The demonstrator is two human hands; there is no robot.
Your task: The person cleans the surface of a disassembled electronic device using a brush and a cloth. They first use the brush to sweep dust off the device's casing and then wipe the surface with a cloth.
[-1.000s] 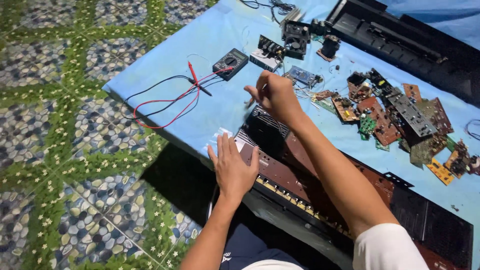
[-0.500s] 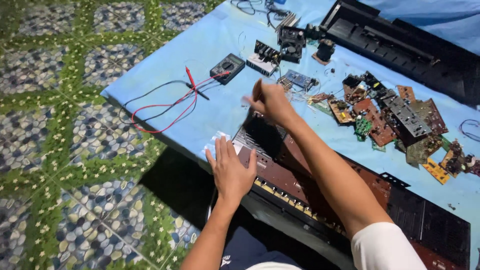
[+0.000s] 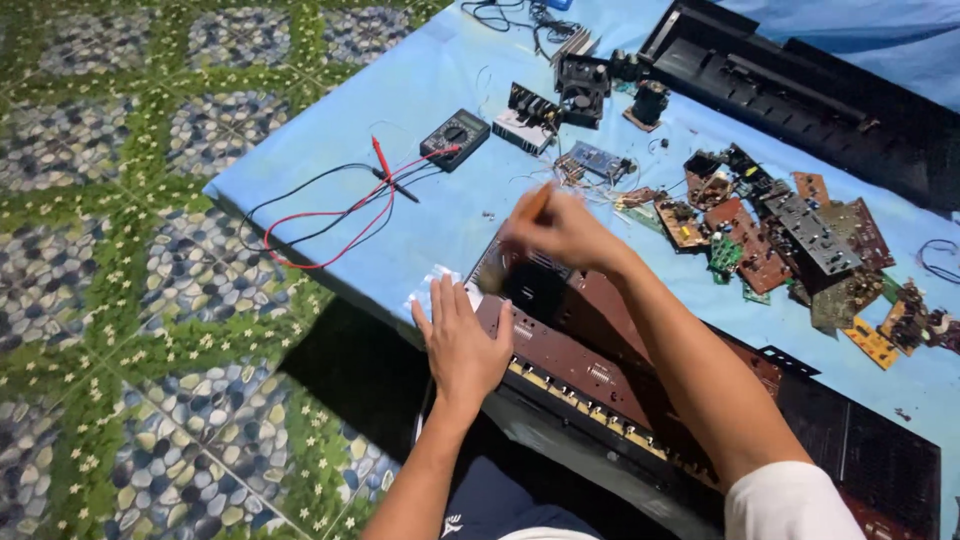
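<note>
Left hand (image 3: 462, 340) flat on brown board (image 3: 590, 350) — right hand (image 3: 558, 228) grips brush (image 3: 515, 243).

Matt blue cloth (image 3: 420, 90), pebbled floor (image 3: 120, 300)

Blue cloth (image 3: 440, 75) over patterned floor (image 3: 110, 300), bearing multimeter (image 3: 455, 139), circuit boards (image 3: 770, 235), opened brown chassis (image 3: 600, 350)

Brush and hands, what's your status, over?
Left hand flat on brown board. Right hand grips brush, blurred. Circuit boards piled alongside.
</note>
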